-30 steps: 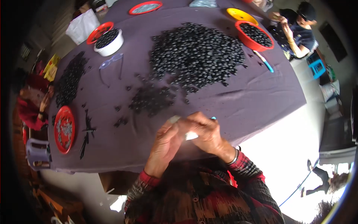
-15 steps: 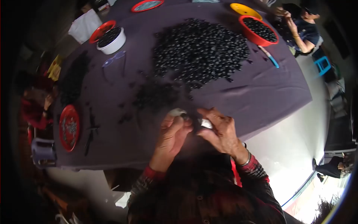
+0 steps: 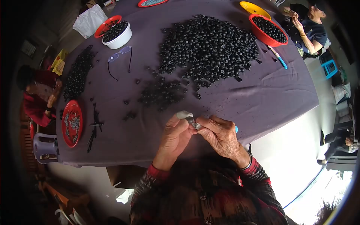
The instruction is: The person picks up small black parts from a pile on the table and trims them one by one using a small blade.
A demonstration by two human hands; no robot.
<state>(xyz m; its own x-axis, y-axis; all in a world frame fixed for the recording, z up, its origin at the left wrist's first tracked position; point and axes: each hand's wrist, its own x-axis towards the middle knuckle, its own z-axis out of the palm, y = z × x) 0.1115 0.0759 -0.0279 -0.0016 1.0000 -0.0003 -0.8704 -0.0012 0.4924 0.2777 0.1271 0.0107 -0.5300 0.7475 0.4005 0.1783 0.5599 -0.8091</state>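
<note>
My left hand (image 3: 174,137) is closed, with a whitish cover on one finger, and pinches a small black rubber-like piece (image 3: 190,120). Against that piece, the fingers of my right hand (image 3: 222,137) are wrapped round a blue-handled knife. Its blue end (image 3: 236,129) shows behind the hand; most of the rest is hidden, apart from a shiny bit at the fingertips. Just beyond my hands lies a small heap of black pieces (image 3: 161,93). Farther back spreads a large pile of round black pieces (image 3: 210,48), some with a hole.
Glasses (image 3: 120,55) lie near a white bowl (image 3: 119,42) of black pieces. A red plate (image 3: 79,125) holds grey scraps beside black tools (image 3: 96,123). At right are a red bowl (image 3: 272,42) and another blue-handled knife (image 3: 277,57). People sit at left (image 3: 39,95) and right (image 3: 309,30).
My right hand has moved left to meet my left hand, so the fingertips now come together at the black piece. The view has shifted slightly.
</note>
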